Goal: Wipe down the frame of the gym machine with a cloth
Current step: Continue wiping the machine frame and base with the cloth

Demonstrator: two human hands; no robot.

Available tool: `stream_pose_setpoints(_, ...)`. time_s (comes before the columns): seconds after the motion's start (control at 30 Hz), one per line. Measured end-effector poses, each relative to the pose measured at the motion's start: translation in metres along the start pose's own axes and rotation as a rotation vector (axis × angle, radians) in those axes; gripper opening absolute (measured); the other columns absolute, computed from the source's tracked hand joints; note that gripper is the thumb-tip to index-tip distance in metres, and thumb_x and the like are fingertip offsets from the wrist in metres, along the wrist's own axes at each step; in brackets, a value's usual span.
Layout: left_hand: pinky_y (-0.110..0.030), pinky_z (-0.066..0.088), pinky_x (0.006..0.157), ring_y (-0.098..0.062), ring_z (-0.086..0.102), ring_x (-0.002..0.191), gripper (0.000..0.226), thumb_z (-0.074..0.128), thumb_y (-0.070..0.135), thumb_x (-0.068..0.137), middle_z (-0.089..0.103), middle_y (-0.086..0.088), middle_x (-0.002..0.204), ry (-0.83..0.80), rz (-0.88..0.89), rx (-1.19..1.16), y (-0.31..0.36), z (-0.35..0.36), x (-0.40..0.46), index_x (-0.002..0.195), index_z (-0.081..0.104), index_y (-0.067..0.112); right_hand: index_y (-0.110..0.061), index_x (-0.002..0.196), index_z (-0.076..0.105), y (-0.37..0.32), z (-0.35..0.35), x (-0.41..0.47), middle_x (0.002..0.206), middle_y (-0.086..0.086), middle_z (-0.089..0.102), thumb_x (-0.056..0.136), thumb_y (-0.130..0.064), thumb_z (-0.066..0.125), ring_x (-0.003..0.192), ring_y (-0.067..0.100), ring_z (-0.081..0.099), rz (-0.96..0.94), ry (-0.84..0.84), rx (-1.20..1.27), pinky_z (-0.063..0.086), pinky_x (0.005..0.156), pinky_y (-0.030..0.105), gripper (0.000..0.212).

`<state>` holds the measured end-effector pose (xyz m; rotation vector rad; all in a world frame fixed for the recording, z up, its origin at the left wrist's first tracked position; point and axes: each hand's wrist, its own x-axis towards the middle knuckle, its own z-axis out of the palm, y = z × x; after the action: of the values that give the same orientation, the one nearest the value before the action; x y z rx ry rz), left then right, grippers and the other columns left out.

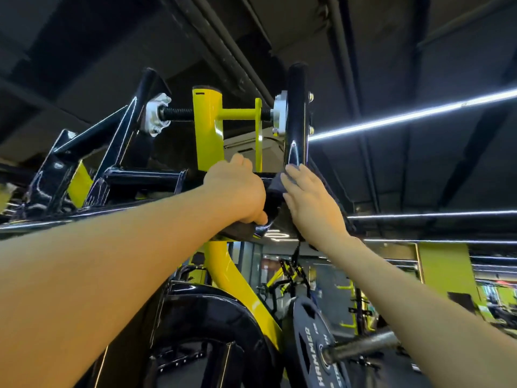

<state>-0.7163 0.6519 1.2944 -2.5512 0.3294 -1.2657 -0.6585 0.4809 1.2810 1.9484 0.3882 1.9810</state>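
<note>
My left hand (237,191) grips the glossy black frame (145,175) overhead; my right hand (307,197), fingers straight, presses the dark cloth (275,186) against it below the yellow post (208,130), open air rightward.

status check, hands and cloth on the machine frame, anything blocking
Left hand grips the black frame bar. Right hand presses the dark cloth flat on the frame, fingers straight. Yellow post just above; nothing blocking.

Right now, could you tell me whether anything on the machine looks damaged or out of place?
Nothing stands out. The left hand grips the black frame, and the right hand presses the dark cloth flat against it.
</note>
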Motion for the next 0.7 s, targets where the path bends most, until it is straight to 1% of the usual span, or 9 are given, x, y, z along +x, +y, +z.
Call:
stream_pose_setpoints(0.07,-0.037,0.038,0.095,-0.027,0.029,0.126,0.069,0.046,0.064,0.088,0.037,-0.010,0.130,0.001,0.010,-0.011,0.000,0.000,0.000,0.133,0.047,0.011,0.001,0.117,0.063,0.002,0.002,0.005,0.124,0.016,0.061,0.084,-0.007,0.069,0.122,0.033,0.053,-0.015,-0.011,-0.027,0.038,0.105,0.041,0.035)
stream_pose_setpoints(0.13,-0.037,0.038,0.095,-0.027,0.028,0.127,0.070,0.046,0.064,0.088,0.036,-0.010,0.130,-0.005,0.013,-0.009,0.001,-0.001,-0.001,0.133,0.047,0.011,-0.001,0.101,0.070,0.005,0.000,0.033,0.104,0.014,0.068,0.079,-0.007,0.074,0.105,0.031,0.061,-0.081,-0.004,-0.122,0.046,0.098,0.042,0.023)
stream_pose_setpoints(0.17,-0.037,0.038,0.096,-0.027,0.028,0.127,0.071,0.045,0.064,0.088,0.036,-0.010,0.132,-0.010,0.014,0.001,0.002,-0.001,-0.001,0.134,0.047,0.011,-0.005,0.098,0.071,0.004,-0.004,0.047,0.101,0.010,0.068,0.082,-0.010,0.071,0.102,0.027,0.060,-0.105,-0.061,-0.194,0.046,0.100,0.041,0.017)
stream_pose_setpoints(0.2,-0.037,0.037,0.097,-0.027,0.027,0.128,0.071,0.044,0.065,0.088,0.035,-0.010,0.132,-0.014,0.016,0.012,0.002,-0.002,0.000,0.134,0.046,0.010,-0.008,0.102,0.070,0.002,-0.006,0.058,0.104,0.006,0.066,0.088,-0.014,0.064,0.106,0.024,0.057,-0.115,-0.118,-0.239,0.041,0.104,0.038,0.016)
stream_pose_setpoints(0.27,-0.038,0.037,0.098,-0.027,0.028,0.128,0.072,0.044,0.065,0.088,0.035,-0.011,0.133,-0.014,0.020,0.023,0.002,-0.002,0.000,0.135,0.045,0.010,-0.010,0.111,0.066,0.000,-0.004,0.061,0.114,0.004,0.063,0.095,-0.018,0.053,0.115,0.021,0.051,-0.097,-0.126,-0.257,0.031,0.110,0.035,0.023)
stream_pose_setpoints(0.4,-0.037,0.039,0.095,-0.027,0.029,0.125,0.071,0.044,0.065,0.088,0.037,-0.011,0.128,-0.013,0.018,0.028,0.001,-0.001,-0.001,0.132,0.047,0.010,0.000,0.120,0.062,-0.003,-0.003,0.011,0.127,0.016,0.059,0.086,-0.008,0.067,0.124,0.032,0.051,-0.028,0.016,-0.046,0.030,0.109,0.038,0.035)
stream_pose_setpoints(0.47,-0.036,0.039,0.093,-0.026,0.029,0.125,0.070,0.044,0.065,0.088,0.036,-0.010,0.128,-0.005,0.013,0.013,0.002,-0.001,0.000,0.131,0.048,0.009,-0.001,0.129,0.055,-0.002,-0.005,0.000,0.137,0.015,0.052,0.089,-0.009,0.062,0.133,0.032,0.042,-0.011,-0.037,-0.011,0.023,0.111,0.035,0.041)
stream_pose_setpoints(0.6,-0.036,0.039,0.093,-0.026,0.028,0.126,0.073,0.048,0.062,0.088,0.034,-0.010,0.131,0.006,-0.009,-0.016,0.004,0.000,0.000,0.136,0.041,0.008,-0.005,0.138,0.046,-0.014,-0.011,0.037,0.142,0.011,0.046,0.096,-0.013,0.048,0.136,0.027,0.034,-0.203,-0.232,-0.135,0.017,0.119,0.035,0.043)
stream_pose_setpoints(0.7,-0.039,0.038,0.097,-0.027,0.028,0.129,0.079,0.050,0.063,0.087,0.033,-0.011,0.135,0.005,-0.029,-0.020,0.004,0.000,0.003,0.140,0.035,0.007,-0.010,0.136,0.047,-0.027,-0.011,0.059,0.141,0.006,0.047,0.097,-0.015,0.045,0.133,0.021,0.035,-0.284,-0.282,-0.168,0.015,0.114,0.029,0.040)
